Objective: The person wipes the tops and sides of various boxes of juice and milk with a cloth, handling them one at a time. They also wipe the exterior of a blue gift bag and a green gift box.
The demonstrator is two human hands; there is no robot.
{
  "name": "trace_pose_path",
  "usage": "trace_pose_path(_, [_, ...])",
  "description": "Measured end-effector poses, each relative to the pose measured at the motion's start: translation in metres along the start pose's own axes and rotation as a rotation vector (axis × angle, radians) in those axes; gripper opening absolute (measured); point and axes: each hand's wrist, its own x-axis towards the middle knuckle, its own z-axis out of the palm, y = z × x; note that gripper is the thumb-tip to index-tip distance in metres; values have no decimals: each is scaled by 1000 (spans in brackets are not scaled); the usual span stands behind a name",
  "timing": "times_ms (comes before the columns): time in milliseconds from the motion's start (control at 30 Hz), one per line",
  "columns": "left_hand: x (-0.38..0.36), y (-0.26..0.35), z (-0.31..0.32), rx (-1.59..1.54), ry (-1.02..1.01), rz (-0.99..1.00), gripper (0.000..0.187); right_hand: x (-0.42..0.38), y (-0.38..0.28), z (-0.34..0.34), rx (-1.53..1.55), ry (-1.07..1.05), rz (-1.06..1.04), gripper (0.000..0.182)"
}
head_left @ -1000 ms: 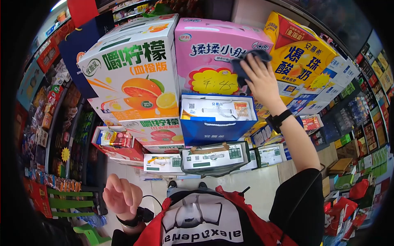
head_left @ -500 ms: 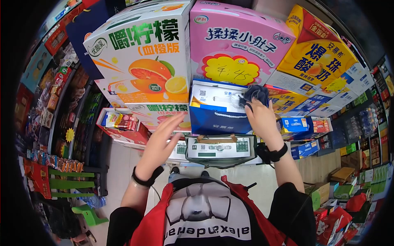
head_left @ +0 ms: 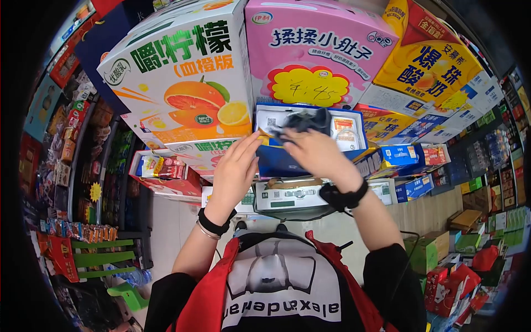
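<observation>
A dark grey cloth [head_left: 307, 123] lies bunched on the white top of a blue-and-white carton [head_left: 349, 141]. My right hand [head_left: 318, 156] is closed on the cloth and presses it against the carton's top; part of its fingers is hidden by the cloth. Fingers outstretched, my left hand [head_left: 235, 174] is at the carton's left corner, beside a small yellow patch. Behind the carton stands a pink box [head_left: 315, 47] with a yellow handwritten price tag [head_left: 310, 86]. To its left is a white box [head_left: 182, 83] with orange fruit printed on it.
Yellow boxes [head_left: 428, 61] are stacked at the right. A white carton in a dark bag [head_left: 287, 195] stands nearer my body. At the left, an open red box [head_left: 166, 177] holds small packets. Stocked shelves [head_left: 94, 144] line the left side, and a green stool [head_left: 128, 296] is on the floor.
My right hand has moved left across the carton's top with the cloth, uncovering its right part. My left hand has shifted slightly right and up to the carton's left corner.
</observation>
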Motion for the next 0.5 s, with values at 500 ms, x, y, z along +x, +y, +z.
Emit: trace_pose_path(500, [-3, -17, 1, -114, -6, 19, 45, 25, -28, 32, -22, 39, 166, 44])
